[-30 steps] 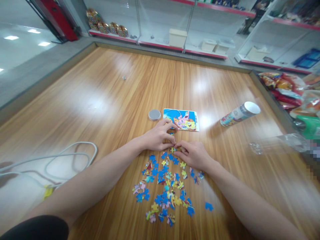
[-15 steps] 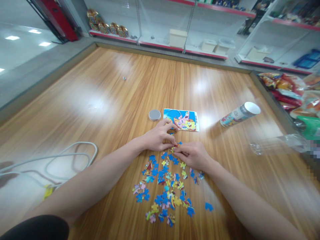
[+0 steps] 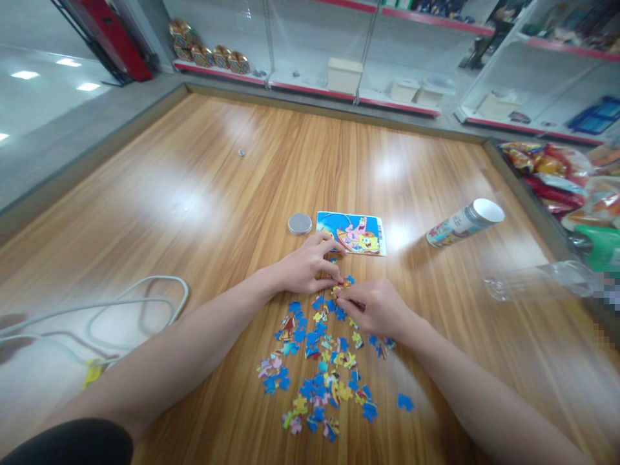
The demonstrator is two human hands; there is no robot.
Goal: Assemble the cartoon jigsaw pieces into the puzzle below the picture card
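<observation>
Head view: puzzle pieces (image 3: pixel 349 281) between curled left hand (image 3: pixel 311 265) and pinch-shaped right hand (image 3: pixel 374 307), twelve o'clock from loose pile (image 3: pixel 308 388); whether either grips, cannot tell. Likely light, stiff card; best held by edges.

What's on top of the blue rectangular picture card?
The bare left hand overlaps the picture card at its near left corner, hiding whatever's there. I can't tell if they touch.

Beyond the card (image 3: pixel 357 226), the surface (image 3: pixel 310 161) leaves wide passage; a lid (image 3: pixel 299 223) sits just left of the card, a tube (image 3: pixel 450 228) well right; the left hand (image 3: pixel 310 263) and puzzle pieces (image 3: pixel 345 390) block its near side.
</observation>
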